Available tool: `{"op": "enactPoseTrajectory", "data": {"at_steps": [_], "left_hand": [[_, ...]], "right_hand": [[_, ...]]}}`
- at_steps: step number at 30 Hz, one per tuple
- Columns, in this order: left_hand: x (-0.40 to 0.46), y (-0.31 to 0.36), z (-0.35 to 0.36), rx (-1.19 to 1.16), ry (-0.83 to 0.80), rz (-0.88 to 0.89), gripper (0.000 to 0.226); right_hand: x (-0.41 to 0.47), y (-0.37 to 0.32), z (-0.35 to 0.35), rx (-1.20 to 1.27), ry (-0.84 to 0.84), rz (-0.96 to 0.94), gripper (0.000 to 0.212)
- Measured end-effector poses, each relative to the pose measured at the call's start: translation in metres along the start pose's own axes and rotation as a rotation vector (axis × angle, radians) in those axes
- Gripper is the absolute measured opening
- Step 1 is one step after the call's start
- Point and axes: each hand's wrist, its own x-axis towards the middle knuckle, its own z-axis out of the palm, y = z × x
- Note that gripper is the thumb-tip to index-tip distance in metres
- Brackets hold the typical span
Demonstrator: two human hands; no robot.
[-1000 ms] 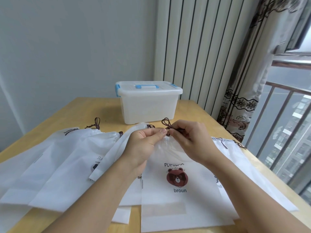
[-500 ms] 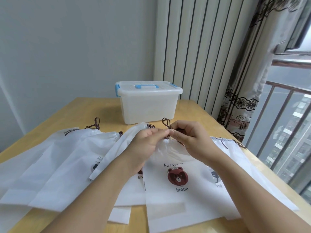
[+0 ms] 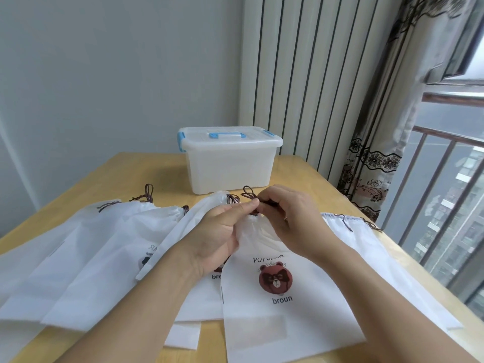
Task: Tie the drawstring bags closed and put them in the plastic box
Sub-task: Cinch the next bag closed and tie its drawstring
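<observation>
bag (image 3: 282,305) neck now cinched | L hand (image 3: 222,231) + R hand (image 3: 293,218) pinch cord (image 3: 248,193)

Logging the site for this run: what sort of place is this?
Probably a home, a room in a high-rise flat: a wooden table beside a patterned curtain, and a railed window overlooking apartment towers.

The near bag (image 3: 285,310) is white with a brown bear face and dark cords (image 3: 248,193). The far box (image 3: 230,163) is translucent white with blue clips. The surface (image 3: 146,174) is pale wood; the right curtain (image 3: 372,163) has black flowers.
</observation>
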Motion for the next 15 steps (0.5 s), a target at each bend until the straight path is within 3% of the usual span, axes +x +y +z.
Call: {"op": "enactPoseTrajectory", "data": {"at_steps": [3,7,10,15], "left_hand": [[0.0013,-0.0016,0.0043,0.111,0.071,0.048,0.03],[0.006,-0.0047,0.0046,0.625,0.337,0.385,0.008],[0.0051,-0.0062,0.0059,0.698,0.414,0.519,0.007],[0.0005,-0.0061,0.0103,0.802,0.457,0.526,0.011]], "right_hand": [[-0.0006,0.0015,-0.0003,-0.019,-0.027,-0.01,0.007],[-0.0003,0.0086,-0.0069,-0.03,-0.005,0.025,0.006],[-0.0006,0.0091,-0.0069,-0.066,-0.013,0.02,0.008],[0.0004,0.0071,-0.0062,-0.092,-0.001,0.012,0.009]]}}
